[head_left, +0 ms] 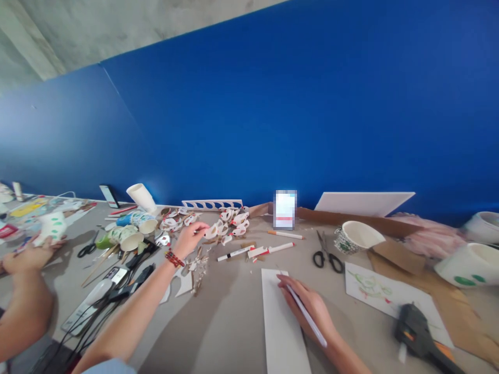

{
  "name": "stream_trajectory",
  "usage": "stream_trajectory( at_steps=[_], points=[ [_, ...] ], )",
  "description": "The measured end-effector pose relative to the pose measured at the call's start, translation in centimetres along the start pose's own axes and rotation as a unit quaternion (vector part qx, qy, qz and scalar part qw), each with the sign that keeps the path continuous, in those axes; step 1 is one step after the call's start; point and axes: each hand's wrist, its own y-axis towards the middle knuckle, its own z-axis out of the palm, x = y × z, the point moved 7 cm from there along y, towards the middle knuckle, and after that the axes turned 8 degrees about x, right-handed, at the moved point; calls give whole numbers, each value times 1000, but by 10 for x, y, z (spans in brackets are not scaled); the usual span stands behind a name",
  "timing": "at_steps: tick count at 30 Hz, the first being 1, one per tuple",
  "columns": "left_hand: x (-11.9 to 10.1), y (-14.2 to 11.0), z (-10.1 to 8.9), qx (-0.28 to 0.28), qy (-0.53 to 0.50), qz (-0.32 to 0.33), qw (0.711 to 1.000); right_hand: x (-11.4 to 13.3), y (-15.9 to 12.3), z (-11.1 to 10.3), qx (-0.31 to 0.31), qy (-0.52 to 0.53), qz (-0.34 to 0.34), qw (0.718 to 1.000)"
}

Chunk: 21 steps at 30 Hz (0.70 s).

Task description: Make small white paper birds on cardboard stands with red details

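My right hand [307, 304] is closed around a slim white pen [312, 322] and rests on a long white board strip [283, 332]. The pen's tip is hidden by my fingers. Farther forward, my left hand [189, 241], with a beaded bracelet at its wrist, pinches the edge of a small white cutout [211, 232] with red marks. That piece is in a pile of similar cutouts [237, 221]. Paper scraps [197, 272] lie just below my left hand. Black and red markers [236, 253] lie between my two hands.
Black scissors [327, 259], a patterned paper cup [356, 239], a drawing [374, 285] and a glue gun [419, 332] are on the right. Cables, a power strip [88, 306] and cups are at left. Another person's hands hold a white cup [53, 227]. A phone [285, 209] leans by the blue wall.
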Motion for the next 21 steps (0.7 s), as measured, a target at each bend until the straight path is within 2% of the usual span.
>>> stream_trajectory(
  at_steps=[6, 8, 11, 13, 17, 19, 21],
  points=[
    [-28, -19, 15, -50, -5, 1, 999, 8, 0, -5, -11, 26, -2, 1000],
    [-44, -33, 24, -53, -23, 11, 998, 11, 0, -7, -18, 43, 10, 999],
    [-77, -57, 48, -40, -108, 46, 992, 13, -1, -10, -34, 112, 45, 992],
    [-98, -71, 69, -14, -150, 54, 987, 14, -2, -8, -40, 213, 71, 974],
    [-130, -86, 101, 16, -197, 96, 975, 15, -4, -2, -68, 433, 121, 890],
    [-140, -89, 107, 8, -198, 121, 973, 16, -6, -4, -89, 472, 127, 868],
    [-145, -90, 110, 0, -191, 136, 972, 18, -7, -9, -109, 476, 121, 864]
  ],
)
